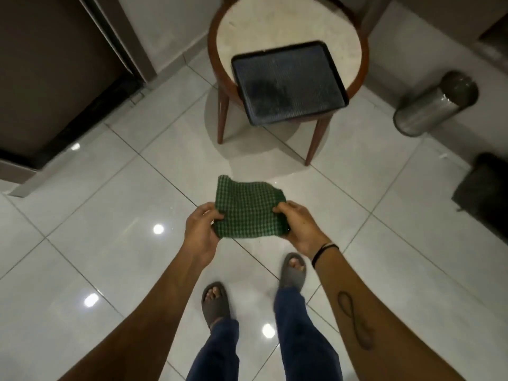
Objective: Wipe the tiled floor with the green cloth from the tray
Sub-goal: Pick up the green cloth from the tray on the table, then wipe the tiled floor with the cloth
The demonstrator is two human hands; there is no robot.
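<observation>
The tiled floor [104, 243] is glossy and pale, with dark grout lines and ceiling light reflections, and it fills most of what lies beneath me; no wiping has begun on it, as far as I can judge. Ahead stands the round desk [275, 20] on wooden legs, carrying the black tray [288, 83], which now holds nothing and overhangs the near edge. A steel bin [434, 105] stands well apart to the right. The green cloth [247, 213] is off the tray and in the air above the floor, folded or bunched, held between both my hands in front of my feet. My left hand [200, 229] has its fingers [217, 215] pinching the cloth's left edge; my right hand [299, 226] pinches the right edge, thumb on top. I judge the step in hand to be readying the cloth after fetching it. The next move calls for bending or crouching, bringing the cloth flat onto the tiles, and pressing one palm on it to begin strokes.
</observation>
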